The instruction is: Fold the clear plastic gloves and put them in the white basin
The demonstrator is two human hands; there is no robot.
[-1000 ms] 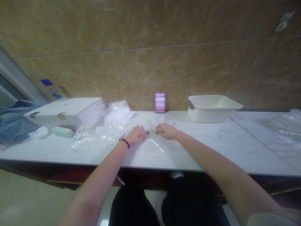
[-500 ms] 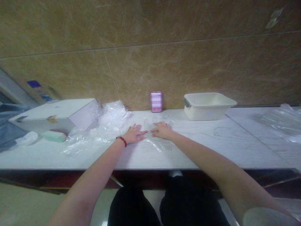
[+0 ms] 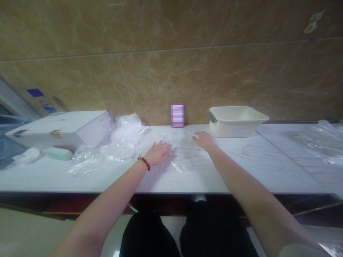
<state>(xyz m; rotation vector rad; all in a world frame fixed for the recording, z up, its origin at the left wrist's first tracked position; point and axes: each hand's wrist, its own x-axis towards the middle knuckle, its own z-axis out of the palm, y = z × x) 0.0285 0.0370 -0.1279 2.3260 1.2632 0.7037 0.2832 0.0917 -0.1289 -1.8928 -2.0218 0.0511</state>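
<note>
A clear plastic bag (image 3: 182, 153) lies flat on the white table (image 3: 241, 171) in front of me. My left hand (image 3: 159, 153), with a red bead bracelet at the wrist, rests flat on the bag's left part with its fingers stretched out. My right hand (image 3: 204, 139) lies further back and to the right, at the bag's far right corner, close to the cream basin (image 3: 235, 121). Its fingers curl down onto the plastic, and I cannot make out whether they pinch it.
A heap of crumpled clear plastic (image 3: 118, 141) lies left of my hands, beside a white box (image 3: 59, 130) and a pale green block (image 3: 57, 153). A small pink box (image 3: 177, 115) stands against the tiled wall. More clear plastic (image 3: 316, 141) lies at the far right.
My right hand has slid away from the left one, back and to the right toward the basin. My left hand has stayed on the bag, shifting slightly right.
</note>
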